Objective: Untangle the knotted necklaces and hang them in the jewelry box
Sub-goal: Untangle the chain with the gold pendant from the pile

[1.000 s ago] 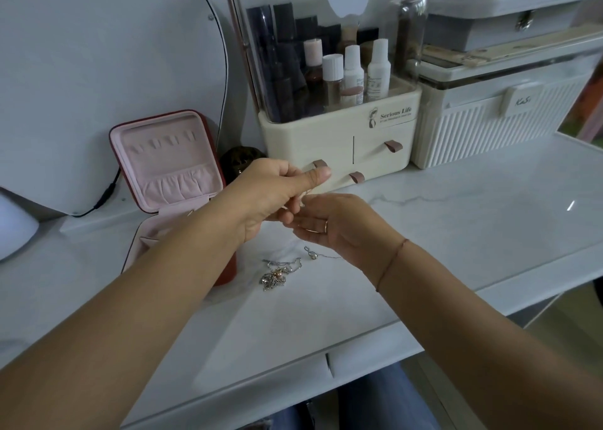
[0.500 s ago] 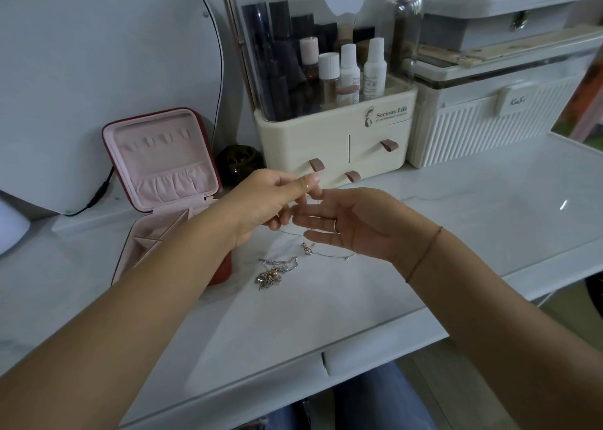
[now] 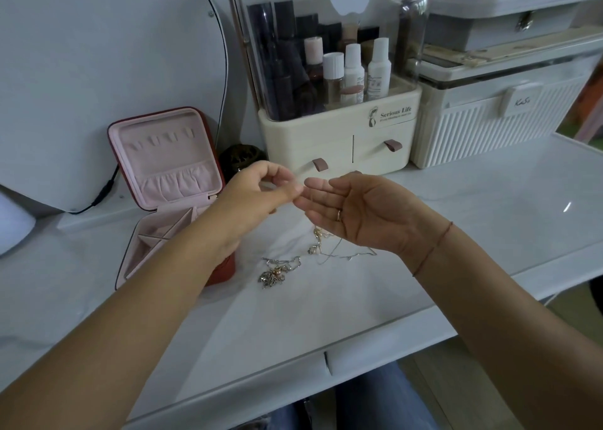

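Pinching a fine chain [image 3: 318,238] between thumb and forefinger of the left hand [image 3: 261,194], just right of the open jewelry box [image 3: 169,175] and raised off the table [image 3: 456,220]; pinching as far as so thin a strand allows telling. Holding the right hand [image 3: 365,211] palm up a little further right of the box, fingers straight and relaxed, gripping nothing, merely carrying the strand draped across them. Letting the chain trail down from there to the tabletop, right of the box and nearer the body, then running on toward a knotted clump [image 3: 272,274] of silver links and small beads lying just right of the box's front corner.

Probably working one necklace free of the rest. Judging the chain as almost weightless, limp and slippery, sliding off open fingers at the least tilt, and delicate enough to kink or snap under a hard tug. Advising a fingertip pinch close beside the clump, teasing loops loose rather than pulling the ends and tightening everything. Afterwards, taking hold near the clasp end for looping over the small hooks [image 3: 163,139] inside the box's upright lid, none yet carrying anything.
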`<state>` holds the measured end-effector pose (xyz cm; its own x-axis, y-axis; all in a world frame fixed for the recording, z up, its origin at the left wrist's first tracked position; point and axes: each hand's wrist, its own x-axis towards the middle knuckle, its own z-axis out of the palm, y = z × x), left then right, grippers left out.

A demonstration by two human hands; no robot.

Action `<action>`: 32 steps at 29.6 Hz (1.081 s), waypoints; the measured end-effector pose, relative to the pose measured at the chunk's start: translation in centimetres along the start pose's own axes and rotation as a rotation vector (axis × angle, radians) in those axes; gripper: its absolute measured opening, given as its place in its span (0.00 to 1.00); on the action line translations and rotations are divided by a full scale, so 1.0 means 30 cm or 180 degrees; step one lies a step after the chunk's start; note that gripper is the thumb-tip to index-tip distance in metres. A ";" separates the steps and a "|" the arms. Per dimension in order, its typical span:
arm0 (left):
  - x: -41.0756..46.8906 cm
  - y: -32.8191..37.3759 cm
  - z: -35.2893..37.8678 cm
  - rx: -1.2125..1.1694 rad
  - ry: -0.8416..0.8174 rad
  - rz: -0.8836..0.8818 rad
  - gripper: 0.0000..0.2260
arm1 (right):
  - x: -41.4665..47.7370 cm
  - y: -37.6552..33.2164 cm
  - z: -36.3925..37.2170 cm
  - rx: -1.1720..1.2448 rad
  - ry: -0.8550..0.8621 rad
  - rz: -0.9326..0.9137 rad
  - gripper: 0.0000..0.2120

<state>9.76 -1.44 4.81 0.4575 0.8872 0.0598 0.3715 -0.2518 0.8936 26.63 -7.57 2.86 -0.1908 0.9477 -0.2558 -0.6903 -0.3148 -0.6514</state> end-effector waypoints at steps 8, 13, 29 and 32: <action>0.015 -0.035 0.031 -0.1024 -0.0766 -0.0645 0.14 | -0.019 -0.010 0.022 -0.0636 -0.0202 0.0094 0.16; 0.025 -0.047 0.038 -0.0878 -0.0358 -0.0526 0.10 | -0.036 -0.018 0.013 -0.0755 -0.0169 0.0029 0.11; 0.029 -0.066 0.007 -0.0384 0.0259 0.0075 0.03 | -0.113 -0.110 -0.080 -0.0728 0.0232 -0.0312 0.16; 0.026 -0.066 -0.008 -0.0318 0.0359 0.0143 0.03 | -0.136 -0.140 -0.122 -0.0785 0.0432 -0.0456 0.18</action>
<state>9.19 -0.15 3.19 0.3760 0.9151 0.1452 0.2679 -0.2574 0.9284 32.86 -10.30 4.03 0.0025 0.9729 -0.2311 -0.5102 -0.1975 -0.8370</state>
